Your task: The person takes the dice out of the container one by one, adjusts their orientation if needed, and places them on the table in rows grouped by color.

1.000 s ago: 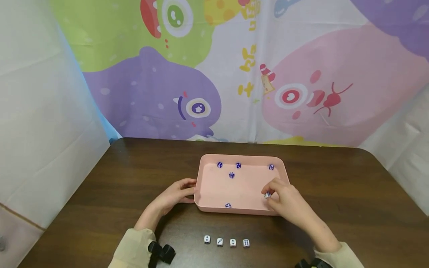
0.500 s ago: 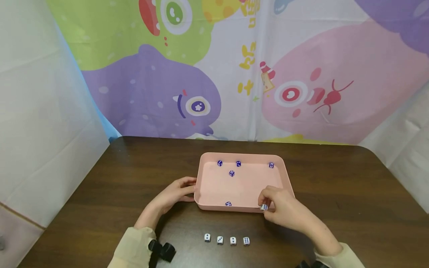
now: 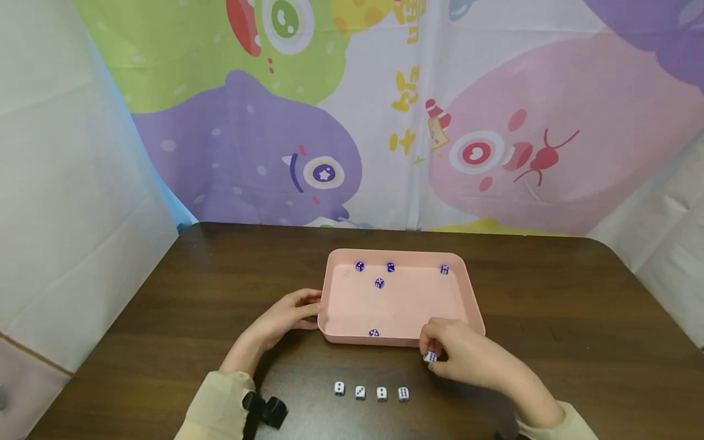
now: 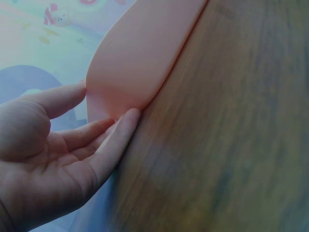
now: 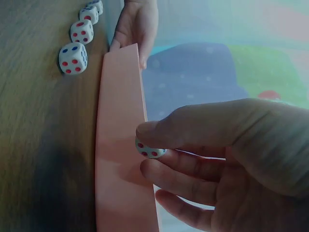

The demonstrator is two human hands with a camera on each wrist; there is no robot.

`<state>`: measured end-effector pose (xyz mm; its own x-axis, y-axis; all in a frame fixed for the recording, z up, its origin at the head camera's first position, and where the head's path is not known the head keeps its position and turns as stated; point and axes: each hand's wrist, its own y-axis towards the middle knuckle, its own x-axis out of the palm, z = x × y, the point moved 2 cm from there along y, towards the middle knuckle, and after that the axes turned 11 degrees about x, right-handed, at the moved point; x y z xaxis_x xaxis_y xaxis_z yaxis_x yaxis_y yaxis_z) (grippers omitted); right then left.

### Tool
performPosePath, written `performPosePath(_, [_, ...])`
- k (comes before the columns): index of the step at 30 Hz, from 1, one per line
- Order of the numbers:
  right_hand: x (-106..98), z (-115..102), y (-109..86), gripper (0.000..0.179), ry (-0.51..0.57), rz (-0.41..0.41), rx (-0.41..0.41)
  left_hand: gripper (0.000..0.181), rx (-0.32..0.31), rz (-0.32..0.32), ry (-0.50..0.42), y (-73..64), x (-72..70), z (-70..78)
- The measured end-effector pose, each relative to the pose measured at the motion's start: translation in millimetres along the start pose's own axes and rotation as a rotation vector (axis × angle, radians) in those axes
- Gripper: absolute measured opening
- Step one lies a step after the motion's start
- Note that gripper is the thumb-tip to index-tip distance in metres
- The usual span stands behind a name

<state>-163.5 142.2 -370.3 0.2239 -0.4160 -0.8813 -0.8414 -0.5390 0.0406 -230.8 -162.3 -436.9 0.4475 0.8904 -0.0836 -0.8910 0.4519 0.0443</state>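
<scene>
My right hand pinches a white die between thumb and fingers, just in front of the near right rim of the pink tray. The right wrist view shows that same die with red pips, partly covered by the thumb. At the tray's left end, my left hand touches the outer wall with its fingertips. In the left wrist view its fairly straight fingers rest against the pink wall low down, near the table. On the table before the tray, several white dice stand in a row.
Several blue dice lie scattered in the tray, mostly toward the far side, with one blue die by the near wall. The dark wooden table ends at a cartoon-printed curtain.
My right hand has lifted the white die out of the tray and carried it over the near rim, toward me. The left hand stays at the tray's left end.
</scene>
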Motion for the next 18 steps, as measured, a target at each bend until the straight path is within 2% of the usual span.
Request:
performPosePath(8, [2, -6, -2.5, 0.024, -0.006, -0.073, 0.0, 0.049, -0.008, 0.0, 0.003, 0.6, -0.3, -0.7])
performPosePath(12, [5, -9, -2.7, 0.023, 0.006, -0.135, 0.016, 0.047, -0.018, 0.011, 0.012, 1.0, -1.0, -1.6])
performPosePath(18, [12, -10, -3.5, 0.024, -0.032, -0.224, 0.049, 0.047, -0.019, 0.006, 0.006, 0.9, 0.8, -2.7])
